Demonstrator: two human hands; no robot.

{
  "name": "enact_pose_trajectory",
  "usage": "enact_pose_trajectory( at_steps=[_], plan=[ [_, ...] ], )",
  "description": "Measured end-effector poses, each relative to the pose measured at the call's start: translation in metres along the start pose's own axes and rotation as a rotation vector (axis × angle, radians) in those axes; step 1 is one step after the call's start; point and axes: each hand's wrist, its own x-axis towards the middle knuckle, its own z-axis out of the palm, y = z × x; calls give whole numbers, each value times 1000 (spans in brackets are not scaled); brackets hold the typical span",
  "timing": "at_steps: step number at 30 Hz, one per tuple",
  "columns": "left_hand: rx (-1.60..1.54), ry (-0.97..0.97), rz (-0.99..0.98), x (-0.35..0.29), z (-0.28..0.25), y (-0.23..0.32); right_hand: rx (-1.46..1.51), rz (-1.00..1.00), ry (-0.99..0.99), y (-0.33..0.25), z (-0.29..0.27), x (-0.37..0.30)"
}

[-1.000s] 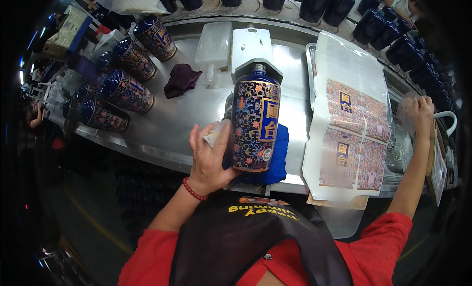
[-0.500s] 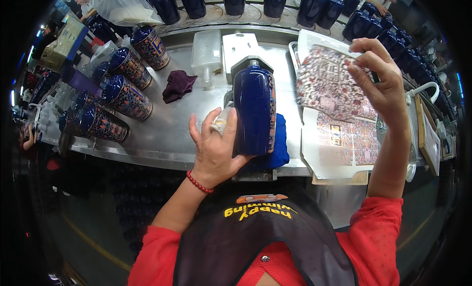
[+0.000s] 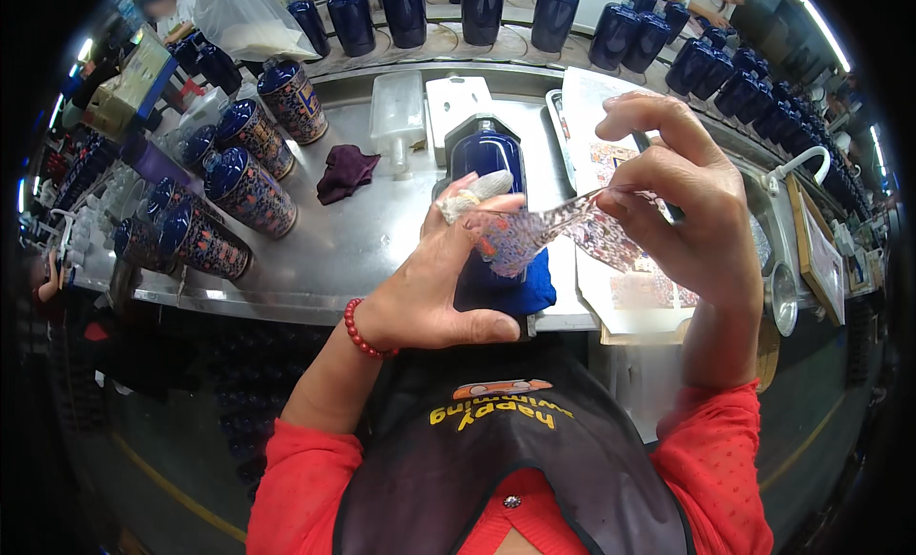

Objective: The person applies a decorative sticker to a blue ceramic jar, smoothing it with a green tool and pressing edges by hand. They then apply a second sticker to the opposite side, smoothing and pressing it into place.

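Note:
A glossy dark blue bottle (image 3: 487, 152) lies neck away from me in a holder on the metal bench, largely covered by my hand. My left hand (image 3: 415, 288) reaches over it, thumb stretched out and fingers apart, with a whitish wrap (image 3: 477, 194) on one finger. Pinched in my right hand (image 3: 701, 211) is a floral patterned decal (image 3: 520, 245), limp and twisted in the middle. The decal's left end meets my left fingers above the bottle; whether they grip it I cannot tell. A blue cloth (image 3: 541, 286) sits beside the bottle's near end.
Several patterned bottles (image 3: 250, 194) stand at the left, near a dark purple cloth (image 3: 346, 173). Behind the holder are a clear plastic container (image 3: 398, 111) and a white block (image 3: 456, 102). Printed sheets (image 3: 611, 312) lie at the right, beside a metal ladle (image 3: 782, 302). Plain blue bottles (image 3: 482, 13) line a conveyor.
My right hand has brought the decal left and nearer, over the bottle. My left hand has moved from the bottle's left side to over it, and its thumb has spread.

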Motion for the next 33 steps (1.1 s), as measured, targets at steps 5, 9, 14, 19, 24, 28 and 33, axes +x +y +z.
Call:
enact_pose_trajectory(
  at_steps=[5, 9, 14, 19, 24, 28, 33],
  plan=[
    [-544, 337, -168, -3, 0, 28, 180, 22, -3, -9, -2, 1],
    [-641, 371, -389, 1, 1, -6, 439, 411, -28, 16, 42, -1],
    [-395, 464, -483, 6, 17, -71, 435, 579, -30, 70, 110, -13],
    [-447, 553, -465, 11, 26, -99, 486, 703, -72, 95, 126, -18],
    [-532, 600, -442, 15, 29, -105, 693, 786, -68, 100, 131, -23],
    [-585, 561, -506, 12, 30, -109, 869, 1022, -63, 98, 138, -43],
    [-464, 568, -485, 14, 27, -111, 1031, 940, 62, 88, 145, -56]
  ],
)
